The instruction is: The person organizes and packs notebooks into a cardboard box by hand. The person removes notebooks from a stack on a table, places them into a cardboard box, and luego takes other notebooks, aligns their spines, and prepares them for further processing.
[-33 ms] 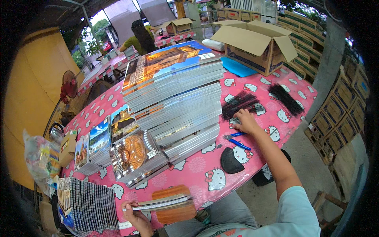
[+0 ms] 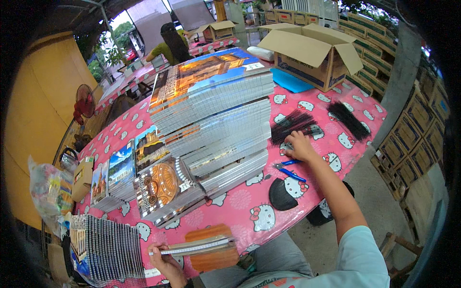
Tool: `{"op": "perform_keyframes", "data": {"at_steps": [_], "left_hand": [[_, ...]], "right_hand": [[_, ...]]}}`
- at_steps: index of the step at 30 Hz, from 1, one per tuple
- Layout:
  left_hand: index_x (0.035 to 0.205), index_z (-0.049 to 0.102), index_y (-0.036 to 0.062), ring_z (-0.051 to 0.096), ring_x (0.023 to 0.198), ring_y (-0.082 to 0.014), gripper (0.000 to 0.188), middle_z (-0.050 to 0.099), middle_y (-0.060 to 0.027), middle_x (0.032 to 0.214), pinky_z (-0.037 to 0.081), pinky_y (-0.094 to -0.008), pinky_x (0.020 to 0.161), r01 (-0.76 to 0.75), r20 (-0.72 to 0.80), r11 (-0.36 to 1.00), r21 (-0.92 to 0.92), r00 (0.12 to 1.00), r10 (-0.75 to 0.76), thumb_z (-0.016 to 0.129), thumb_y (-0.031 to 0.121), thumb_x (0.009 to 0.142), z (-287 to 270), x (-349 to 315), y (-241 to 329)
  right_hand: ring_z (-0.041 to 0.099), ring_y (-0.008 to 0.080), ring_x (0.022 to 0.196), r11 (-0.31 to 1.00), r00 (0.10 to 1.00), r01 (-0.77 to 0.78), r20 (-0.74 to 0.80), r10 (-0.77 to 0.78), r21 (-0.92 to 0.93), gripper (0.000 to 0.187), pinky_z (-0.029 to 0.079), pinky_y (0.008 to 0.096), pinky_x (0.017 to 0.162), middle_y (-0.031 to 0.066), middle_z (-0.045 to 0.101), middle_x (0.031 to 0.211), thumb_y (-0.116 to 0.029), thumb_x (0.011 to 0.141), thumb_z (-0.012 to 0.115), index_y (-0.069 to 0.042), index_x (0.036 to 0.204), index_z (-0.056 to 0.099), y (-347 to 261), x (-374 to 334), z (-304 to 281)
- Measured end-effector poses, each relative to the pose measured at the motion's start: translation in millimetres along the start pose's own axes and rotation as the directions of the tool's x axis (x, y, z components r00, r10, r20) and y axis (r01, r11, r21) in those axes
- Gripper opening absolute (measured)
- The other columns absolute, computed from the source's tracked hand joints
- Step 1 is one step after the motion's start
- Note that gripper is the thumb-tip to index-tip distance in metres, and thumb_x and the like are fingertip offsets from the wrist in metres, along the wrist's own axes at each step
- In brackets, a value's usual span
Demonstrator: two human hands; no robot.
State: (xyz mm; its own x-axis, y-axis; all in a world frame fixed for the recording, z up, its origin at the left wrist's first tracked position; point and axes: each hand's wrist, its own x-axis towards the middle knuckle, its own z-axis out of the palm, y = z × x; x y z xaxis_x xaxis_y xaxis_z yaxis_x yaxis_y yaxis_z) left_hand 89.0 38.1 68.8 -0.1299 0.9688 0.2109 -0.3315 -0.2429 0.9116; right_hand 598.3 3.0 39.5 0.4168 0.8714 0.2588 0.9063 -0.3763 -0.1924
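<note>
My left hand [image 2: 167,268] is closed on the left end of a thin book [image 2: 201,246] held edge-up, its pale edge marked with a row of small holes. The book rests across a brown wooden board [image 2: 211,234] at the table's near edge. My right hand [image 2: 300,146] reaches out to the near end of a pile of black plastic binding coils [image 2: 290,126], fingers bent and pinched; what they hold is hidden. Blue-handled cutters [image 2: 290,172] lie just below that hand. Left of my left hand stands a row of coil-bound books [image 2: 108,247].
Tall stacks of books [image 2: 216,125] fill the middle of the pink table [image 2: 240,211]. More coils [image 2: 349,120] lie to the right. A dark half-round piece [image 2: 282,194] sits at the near edge. An open carton [image 2: 307,60] stands behind; a person [image 2: 170,45] sits farther off.
</note>
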Motion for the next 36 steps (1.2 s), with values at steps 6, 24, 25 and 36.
{"op": "perform_keyframes", "data": {"at_steps": [6,24,25,36], "left_hand": [[0.085,0.049,0.0044,0.047,0.069,-0.0133,0.015,0.047,-0.0047,0.075,0.038,-0.0256,0.062,-0.023,-0.041,0.999,0.027,0.999,0.024,0.049,0.019,0.087,12,0,8],[0.114,0.050,0.0076,0.045,0.104,-0.0247,0.059,0.052,-0.0066,0.104,0.004,-0.0638,0.096,-0.679,0.674,0.210,0.704,0.731,0.104,0.067,0.040,0.068,101,-56,35],[0.110,0.053,0.0087,0.048,0.099,-0.0222,0.054,0.054,-0.0048,0.096,0.006,-0.0632,0.095,-0.689,0.684,0.195,0.698,0.722,0.105,0.067,0.038,0.067,102,-55,28],[0.088,0.063,0.0118,0.052,0.084,-0.0223,0.020,0.057,-0.0044,0.083,0.032,-0.0382,0.081,-0.712,0.729,0.475,0.518,0.657,0.190,0.067,0.018,0.069,90,-42,35]], "right_hand": [[0.047,0.0309,0.102,0.995,0.996,0.044,0.079,-0.051,0.090,0.023,0.040,0.0427,0.082,0.0118,0.053,0.104,-0.021,0.077,0.057,-0.008,0.096,0.057,-7,6,-9],[0.053,0.0177,0.078,0.598,0.960,0.054,0.123,-0.251,0.799,0.032,0.043,0.0286,0.071,0.0109,0.054,0.093,-0.017,0.092,0.041,-0.002,0.119,0.046,-196,-158,-111],[0.053,0.0184,0.081,0.572,0.948,0.036,0.152,-0.278,0.819,0.032,0.043,0.0291,0.073,0.0113,0.054,0.095,-0.016,0.091,0.042,-0.002,0.120,0.045,-200,-158,-111],[0.055,0.0258,0.079,0.509,0.896,0.305,-0.061,-0.440,0.805,0.021,0.044,0.0327,0.073,0.0127,0.056,0.085,-0.009,0.082,0.055,-0.003,0.101,0.059,-214,-143,-98]]}}
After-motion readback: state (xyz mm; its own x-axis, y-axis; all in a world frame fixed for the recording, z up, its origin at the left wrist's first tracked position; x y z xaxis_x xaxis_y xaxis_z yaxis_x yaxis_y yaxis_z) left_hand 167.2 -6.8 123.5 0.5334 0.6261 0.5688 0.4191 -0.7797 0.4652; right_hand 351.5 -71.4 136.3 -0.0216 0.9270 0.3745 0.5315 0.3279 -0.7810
